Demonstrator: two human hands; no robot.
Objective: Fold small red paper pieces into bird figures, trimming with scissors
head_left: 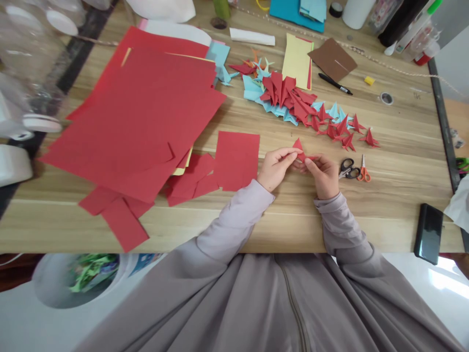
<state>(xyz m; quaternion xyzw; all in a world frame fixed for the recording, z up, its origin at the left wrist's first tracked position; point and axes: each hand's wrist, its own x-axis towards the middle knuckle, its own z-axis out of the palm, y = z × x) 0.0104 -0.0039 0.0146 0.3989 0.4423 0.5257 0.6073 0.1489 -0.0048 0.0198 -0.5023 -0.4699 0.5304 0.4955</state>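
A small folded piece of red paper [299, 145] is pinched between my two hands, above the wooden table [293, 215]. My left hand [277, 166] grips its left side with thumb and fingers. From the right, my right hand [323, 174] has closed on the opposite side, and the fingers cover part of the folds. Just beyond the hands lie several folded red paper cranes [342, 126] with light blue ones [334, 111] among them. A square red sheet [238, 161] lies flat to the left of my left hand.
Large red sheets [146, 107] are stacked at the left, with smaller cut pieces under their near edge. Black-handled scissors [350, 168] and orange-handled scissors [364, 172] lie right of my right hand. A phone [428, 232] rests at the front right edge; a bin [47, 278] stands below.
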